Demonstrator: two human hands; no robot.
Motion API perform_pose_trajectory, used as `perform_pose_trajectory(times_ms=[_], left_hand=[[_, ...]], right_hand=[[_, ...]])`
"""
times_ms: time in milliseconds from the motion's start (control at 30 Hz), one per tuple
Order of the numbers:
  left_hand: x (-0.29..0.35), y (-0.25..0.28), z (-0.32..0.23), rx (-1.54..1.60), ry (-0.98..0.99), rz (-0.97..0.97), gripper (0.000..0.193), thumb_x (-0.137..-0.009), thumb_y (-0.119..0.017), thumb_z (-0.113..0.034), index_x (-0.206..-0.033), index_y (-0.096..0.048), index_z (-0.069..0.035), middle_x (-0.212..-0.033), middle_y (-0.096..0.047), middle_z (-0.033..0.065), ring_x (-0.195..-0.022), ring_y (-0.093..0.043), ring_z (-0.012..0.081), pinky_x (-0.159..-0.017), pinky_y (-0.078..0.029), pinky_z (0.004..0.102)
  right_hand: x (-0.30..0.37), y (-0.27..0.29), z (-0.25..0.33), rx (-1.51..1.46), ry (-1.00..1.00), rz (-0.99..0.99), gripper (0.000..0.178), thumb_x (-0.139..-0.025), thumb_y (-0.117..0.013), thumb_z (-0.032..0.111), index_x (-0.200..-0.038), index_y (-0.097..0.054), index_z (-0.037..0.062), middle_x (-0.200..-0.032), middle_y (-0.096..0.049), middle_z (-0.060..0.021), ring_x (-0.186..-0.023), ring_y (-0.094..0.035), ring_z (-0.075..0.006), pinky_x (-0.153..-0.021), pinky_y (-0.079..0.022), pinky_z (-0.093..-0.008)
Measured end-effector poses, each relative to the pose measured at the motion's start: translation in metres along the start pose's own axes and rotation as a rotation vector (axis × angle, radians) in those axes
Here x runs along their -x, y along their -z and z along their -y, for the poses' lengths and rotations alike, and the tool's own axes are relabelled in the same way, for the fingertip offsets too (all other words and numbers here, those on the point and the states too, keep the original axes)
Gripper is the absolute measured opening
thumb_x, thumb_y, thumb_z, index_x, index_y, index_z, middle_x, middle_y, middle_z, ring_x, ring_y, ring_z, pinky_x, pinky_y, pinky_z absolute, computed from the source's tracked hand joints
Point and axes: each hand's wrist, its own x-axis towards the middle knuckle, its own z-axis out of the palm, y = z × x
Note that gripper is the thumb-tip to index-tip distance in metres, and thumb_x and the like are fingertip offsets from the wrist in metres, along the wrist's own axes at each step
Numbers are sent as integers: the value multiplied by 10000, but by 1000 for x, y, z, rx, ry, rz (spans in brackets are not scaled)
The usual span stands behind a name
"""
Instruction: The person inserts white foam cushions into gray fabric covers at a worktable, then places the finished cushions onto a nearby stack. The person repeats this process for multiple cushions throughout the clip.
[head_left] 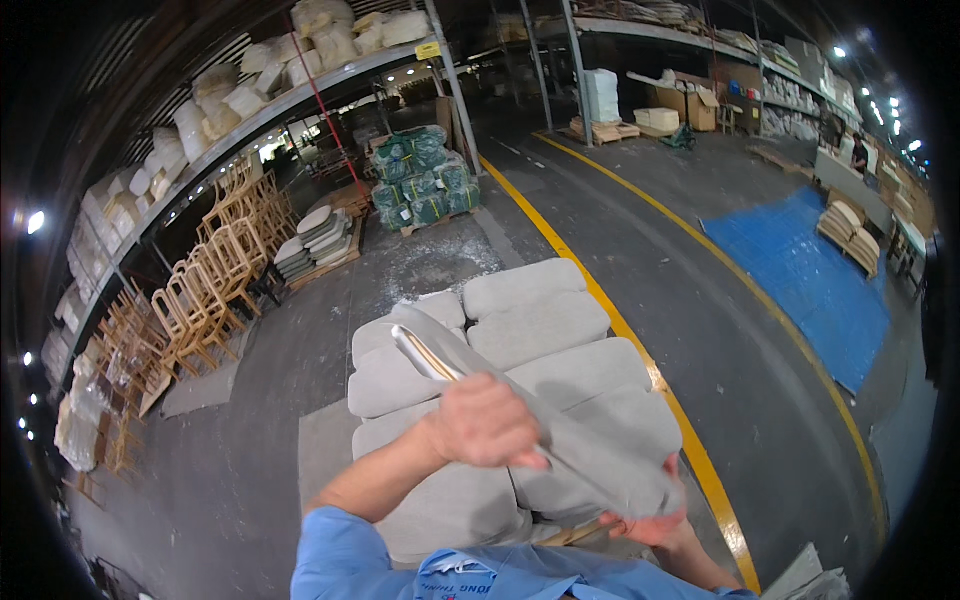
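A grey fabric-covered seat cushion (600, 450) is held tilted in front of my body. My left hand (485, 425) is closed on its near edge, towards the far left end, where a white and tan layered edge shows. At the near right end, my right hand (650, 522) grips the same cushion, fingers below it and thumb by the end. Below lie several more grey cushions (540, 290) in rows, partly hidden by the held one and my arms. A tan strip (572, 535) shows beside my right hand; I cannot make out what it is.
Wooden chair frames (205, 285) stand at the left beside a pallet of stacked pads (325, 238). Green wrapped bundles (428, 178) are piled ahead. A yellow floor line (620, 325) runs past the cushions; a blue sheet (810, 275) covers floor at the right. Racks (455, 85) rise behind.
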Motion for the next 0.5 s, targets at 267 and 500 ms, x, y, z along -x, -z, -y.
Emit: perform_pose_trajectory(times_ms=[267,500], left_hand=[[7,-45,-21,154,-169,232,422,-1038,-593,-517,-841,-619,-144,-810,-585,20,-701,-551,194,-687,-454,331],[41,-26,-10,-99,490,50,163,-924,-733,-171,-1053,-701,-76,-1037,-621,91,-946,-603,292,-839,-478,403]], right_hand=[[11,68,-14,275,43,-630,760,-958,-705,501,-1522,-494,36,-1435,-632,-175,-1323,-608,-345,-1138,-484,-499],[-69,13,79,567,423,-606,693,-949,-705,344,-1548,-470,87,-1483,-593,-93,-1371,-563,-282,-1150,-454,-452]])
